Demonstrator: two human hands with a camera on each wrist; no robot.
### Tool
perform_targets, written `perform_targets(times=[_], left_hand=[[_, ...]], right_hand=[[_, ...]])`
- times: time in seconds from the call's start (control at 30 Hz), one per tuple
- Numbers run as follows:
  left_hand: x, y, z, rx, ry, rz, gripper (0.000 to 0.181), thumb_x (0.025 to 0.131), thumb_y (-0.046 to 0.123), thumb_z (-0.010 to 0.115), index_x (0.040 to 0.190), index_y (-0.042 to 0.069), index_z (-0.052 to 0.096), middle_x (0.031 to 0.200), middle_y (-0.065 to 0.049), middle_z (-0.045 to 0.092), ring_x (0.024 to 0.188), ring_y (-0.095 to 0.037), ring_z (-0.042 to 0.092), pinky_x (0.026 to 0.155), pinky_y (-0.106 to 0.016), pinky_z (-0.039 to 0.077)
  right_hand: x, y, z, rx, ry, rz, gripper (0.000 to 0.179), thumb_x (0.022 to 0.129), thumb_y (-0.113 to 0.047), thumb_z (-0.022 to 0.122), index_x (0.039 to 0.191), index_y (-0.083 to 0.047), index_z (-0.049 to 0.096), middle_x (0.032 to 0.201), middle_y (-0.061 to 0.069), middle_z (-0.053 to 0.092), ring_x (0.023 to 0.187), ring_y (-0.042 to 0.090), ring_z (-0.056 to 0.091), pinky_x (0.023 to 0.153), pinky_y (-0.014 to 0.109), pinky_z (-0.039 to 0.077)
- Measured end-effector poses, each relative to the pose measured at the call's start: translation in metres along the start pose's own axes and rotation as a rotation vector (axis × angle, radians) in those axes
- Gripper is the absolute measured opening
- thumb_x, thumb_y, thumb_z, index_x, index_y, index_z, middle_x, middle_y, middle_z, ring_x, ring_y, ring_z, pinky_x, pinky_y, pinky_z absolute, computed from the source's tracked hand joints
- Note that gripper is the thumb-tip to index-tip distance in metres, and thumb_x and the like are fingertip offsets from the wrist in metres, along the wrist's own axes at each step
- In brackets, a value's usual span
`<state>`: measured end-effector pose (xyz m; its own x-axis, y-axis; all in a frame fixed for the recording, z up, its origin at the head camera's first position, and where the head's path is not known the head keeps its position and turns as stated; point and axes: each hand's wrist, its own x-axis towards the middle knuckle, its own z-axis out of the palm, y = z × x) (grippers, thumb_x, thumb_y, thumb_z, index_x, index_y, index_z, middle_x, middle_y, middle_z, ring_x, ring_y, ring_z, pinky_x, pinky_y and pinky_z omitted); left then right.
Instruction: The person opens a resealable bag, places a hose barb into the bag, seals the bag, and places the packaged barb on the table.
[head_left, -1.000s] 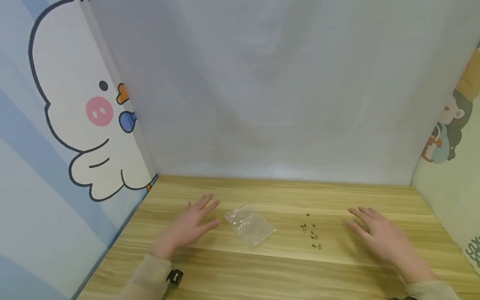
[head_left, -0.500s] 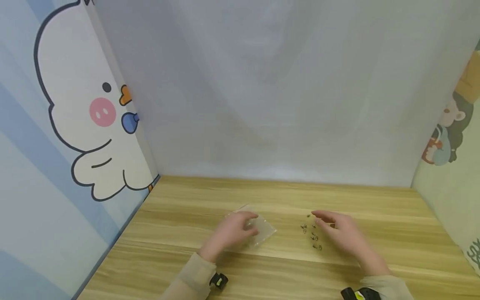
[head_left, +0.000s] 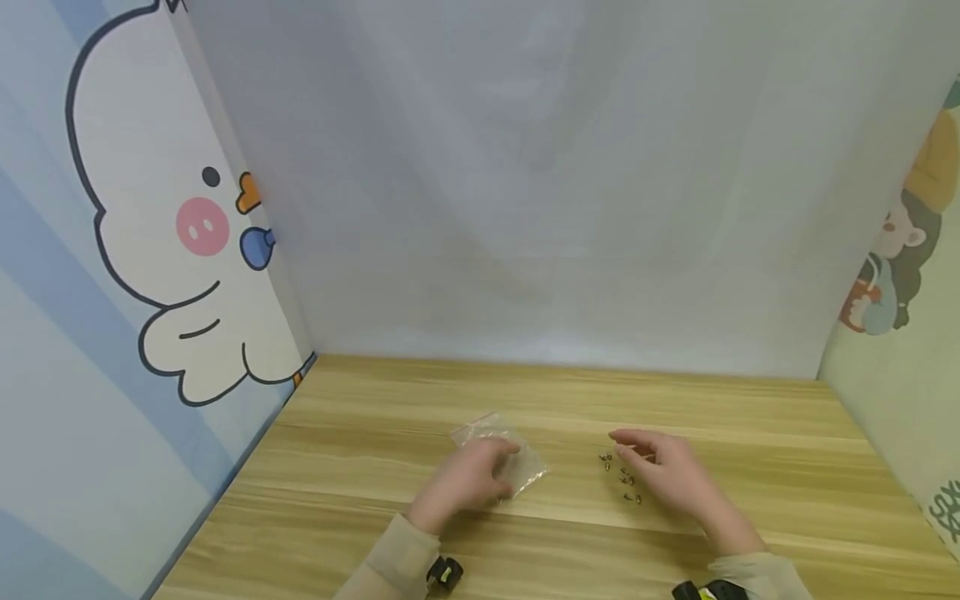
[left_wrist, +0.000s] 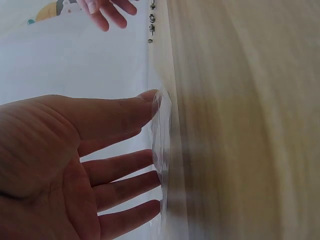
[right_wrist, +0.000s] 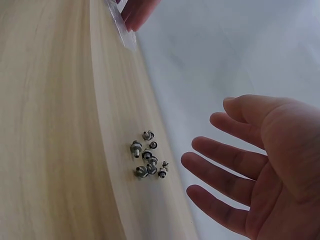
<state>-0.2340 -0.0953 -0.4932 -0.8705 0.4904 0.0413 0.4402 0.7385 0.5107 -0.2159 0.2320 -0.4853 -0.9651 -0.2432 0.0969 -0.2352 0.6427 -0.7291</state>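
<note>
A small clear plastic zip bag (head_left: 528,462) lies on the wooden table, partly covered by my left hand (head_left: 472,475). The left wrist view shows the thumb and the nearly straight fingers of that hand with their tips right at the bag's edge. Several tiny metal fittings (right_wrist: 137,148), silvery with dark rings, lie in a loose cluster to the right of the bag. Above their right side hovers my right hand (head_left: 667,471), fingers relaxed and apart, with nothing between them. In the head view it hides part of the cluster.
The wood-grain tabletop (head_left: 360,450) ends at a pale grey backdrop (head_left: 540,208). Printed cartoon panels stand along the left side (head_left: 135,250) and right side (head_left: 892,350). Each wrist wears a black camera band.
Both hands have come inward from the sides: the left over the plastic bag, the right beside the metal fittings. During the last half second they have shifted only slightly.
</note>
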Motion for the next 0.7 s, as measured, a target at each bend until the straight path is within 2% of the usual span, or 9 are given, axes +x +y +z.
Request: perform_targets(times=[0.23, 0.37, 0.5, 0.7], left_hand=[[-0.002, 0.000, -0.001, 0.044, -0.033, 0.062, 0.053, 0.079, 0.001, 0.088, 0.129, 0.002, 0.073, 0.129, -0.011, 0.073, 0.119, -0.029, 0.068, 0.104, -0.044, 0.055], [-0.002, 0.001, 0.000, 0.076, -0.085, 0.068, 0.054, 0.082, -0.001, 0.085, 0.134, 0.005, 0.072, 0.140, -0.011, 0.068, 0.125, -0.029, 0.065, 0.107, -0.042, 0.053], [-0.002, 0.002, 0.002, 0.095, -0.144, 0.088, 0.060, 0.081, -0.010, 0.080, 0.137, 0.009, 0.072, 0.149, -0.006, 0.063, 0.134, -0.029, 0.061, 0.112, -0.041, 0.050], [-0.001, 0.002, -0.002, 0.106, -0.166, 0.196, 0.053, 0.088, -0.017, 0.068, 0.132, 0.012, 0.075, 0.143, -0.002, 0.068, 0.133, -0.023, 0.062, 0.116, -0.038, 0.045]], right_hand=[[0.000, 0.000, 0.004, -0.013, -0.019, -0.022, 0.034, 0.110, -0.026, 0.064, 0.138, -0.008, 0.072, 0.134, 0.011, 0.073, 0.109, 0.026, 0.073, 0.095, 0.050, 0.059], [0.000, -0.002, 0.008, -0.012, -0.023, -0.052, 0.032, 0.109, -0.026, 0.066, 0.134, -0.009, 0.074, 0.136, 0.011, 0.072, 0.106, 0.021, 0.074, 0.092, 0.043, 0.061], [-0.001, -0.006, 0.012, -0.016, -0.042, -0.082, 0.033, 0.109, -0.029, 0.066, 0.133, -0.010, 0.075, 0.134, 0.010, 0.073, 0.104, 0.018, 0.074, 0.088, 0.039, 0.061], [0.001, -0.016, 0.020, -0.046, -0.089, -0.140, 0.032, 0.108, -0.027, 0.066, 0.132, -0.008, 0.075, 0.128, 0.008, 0.076, 0.105, 0.021, 0.073, 0.089, 0.038, 0.060]])
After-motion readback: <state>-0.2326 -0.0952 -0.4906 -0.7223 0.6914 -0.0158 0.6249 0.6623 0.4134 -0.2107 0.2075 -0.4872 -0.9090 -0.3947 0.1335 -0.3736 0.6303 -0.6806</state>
